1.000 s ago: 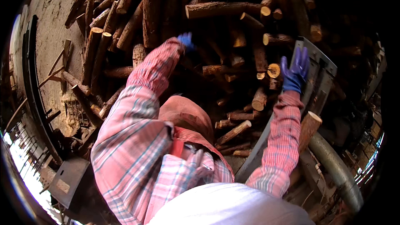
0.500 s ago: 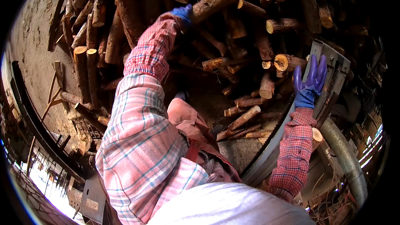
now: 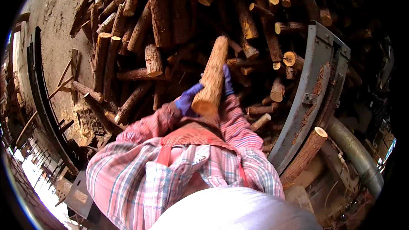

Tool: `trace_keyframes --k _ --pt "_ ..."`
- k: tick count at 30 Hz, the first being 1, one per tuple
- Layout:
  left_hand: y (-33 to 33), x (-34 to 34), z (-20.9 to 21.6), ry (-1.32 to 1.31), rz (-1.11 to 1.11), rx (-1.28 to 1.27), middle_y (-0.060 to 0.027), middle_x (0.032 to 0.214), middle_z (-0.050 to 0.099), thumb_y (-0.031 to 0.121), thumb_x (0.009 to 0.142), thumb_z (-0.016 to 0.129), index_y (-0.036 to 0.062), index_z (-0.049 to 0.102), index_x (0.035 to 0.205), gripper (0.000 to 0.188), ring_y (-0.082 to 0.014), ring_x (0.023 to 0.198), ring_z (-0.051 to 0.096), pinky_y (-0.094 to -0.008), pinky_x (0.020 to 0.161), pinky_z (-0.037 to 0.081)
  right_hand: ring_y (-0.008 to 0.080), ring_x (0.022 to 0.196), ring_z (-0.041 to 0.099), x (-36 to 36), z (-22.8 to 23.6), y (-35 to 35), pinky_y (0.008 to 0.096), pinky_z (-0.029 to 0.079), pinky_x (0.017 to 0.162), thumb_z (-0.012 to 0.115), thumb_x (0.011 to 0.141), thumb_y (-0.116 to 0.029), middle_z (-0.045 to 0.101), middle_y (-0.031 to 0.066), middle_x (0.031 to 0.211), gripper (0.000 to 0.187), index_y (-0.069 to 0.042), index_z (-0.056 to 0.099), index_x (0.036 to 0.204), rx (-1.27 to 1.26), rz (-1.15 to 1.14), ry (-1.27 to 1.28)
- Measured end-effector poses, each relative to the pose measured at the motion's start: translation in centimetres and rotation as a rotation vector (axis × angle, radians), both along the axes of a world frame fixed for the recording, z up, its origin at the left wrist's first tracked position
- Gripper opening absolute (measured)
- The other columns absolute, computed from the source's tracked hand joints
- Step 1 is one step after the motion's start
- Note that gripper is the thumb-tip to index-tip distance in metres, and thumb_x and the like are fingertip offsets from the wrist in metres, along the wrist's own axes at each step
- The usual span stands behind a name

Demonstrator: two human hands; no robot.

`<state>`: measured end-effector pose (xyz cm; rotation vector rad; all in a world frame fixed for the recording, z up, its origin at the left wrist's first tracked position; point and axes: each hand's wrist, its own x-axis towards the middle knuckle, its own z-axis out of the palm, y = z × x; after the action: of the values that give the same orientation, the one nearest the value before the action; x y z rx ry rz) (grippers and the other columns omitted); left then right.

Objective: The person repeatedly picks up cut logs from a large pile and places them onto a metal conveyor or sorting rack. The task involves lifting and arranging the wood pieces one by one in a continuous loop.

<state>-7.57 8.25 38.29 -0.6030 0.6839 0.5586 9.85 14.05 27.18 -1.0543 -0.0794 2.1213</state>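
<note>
Right of the held log [image 3: 213,74], past the right hand [image 3: 228,81] on its side, I have room above low cut logs [image 3: 260,122] until the curved grey metal beam [image 3: 294,98] bars me. Left of the held log, a dark gap of unclear depth ends at a stubby barked log [image 3: 153,61]. Beyond the held log's far end, jumbled logs [image 3: 245,12] obstruct me.

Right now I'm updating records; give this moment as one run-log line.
left hand: holding log | right hand: holding log | beyond: log pile | right: metal beam
</note>
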Motion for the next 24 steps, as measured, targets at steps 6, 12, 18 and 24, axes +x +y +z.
trace_keyframes --k 6,12,18,24 --pt "-7.3 1.9 2.8 0.014 -0.090 0.597 -0.0124 0.142 0.055 0.040 0.102 0.053 0.0045 0.044 0.146 0.058 -0.0251 0.130 0.053 -0.0434 0.116 0.034 0.0282 0.086 0.069 2.5 7.0 -2.7 0.0421 0.059 0.082 0.066 0.087 -0.056 0.071 0.0123 0.100 0.060 -0.005 0.063 0.119 -0.144 0.307 0.255" --pt "-0.9 8.3 3.4 0.198 0.318 0.844 -0.0102 0.114 0.066 0.035 0.097 0.059 0.0076 0.060 0.122 0.037 -0.0278 0.103 0.063 -0.0431 0.093 0.052 0.0298 0.120 0.058 9.7 15.9 -3.5 0.0385 0.046 0.105 0.091 0.069 -0.042 0.055 0.0195 0.135 0.112 0.006 0.030 0.149 0.689 0.293 -0.446" --pt "2.5 21.5 8.4 0.213 0.306 0.856 -0.0102 0.102 0.066 0.038 0.098 0.061 0.0068 0.063 0.119 0.037 -0.0276 0.088 0.064 -0.0412 0.083 0.054 0.0259 0.133 0.046 19.7 19.5 -8.7 0.0371 0.038 0.111 0.090 0.072 -0.032 0.047 0.0151 0.144 0.104 -0.003 0.031 0.153 0.829 0.129 -0.727" --pt "4.5 28.9 18.0 0.733 -0.155 1.812 -0.0101 0.117 0.063 0.024 0.092 0.067 0.0034 0.060 0.126 0.041 -0.0214 0.107 0.060 -0.0325 0.087 0.052 0.0238 0.130 0.049 31.7 27.0 -7.3 0.0361 0.040 0.111 0.087 0.077 -0.020 0.049 0.0143 0.145 0.093 -0.004 0.034 0.152 1.111 -0.188 -0.730"
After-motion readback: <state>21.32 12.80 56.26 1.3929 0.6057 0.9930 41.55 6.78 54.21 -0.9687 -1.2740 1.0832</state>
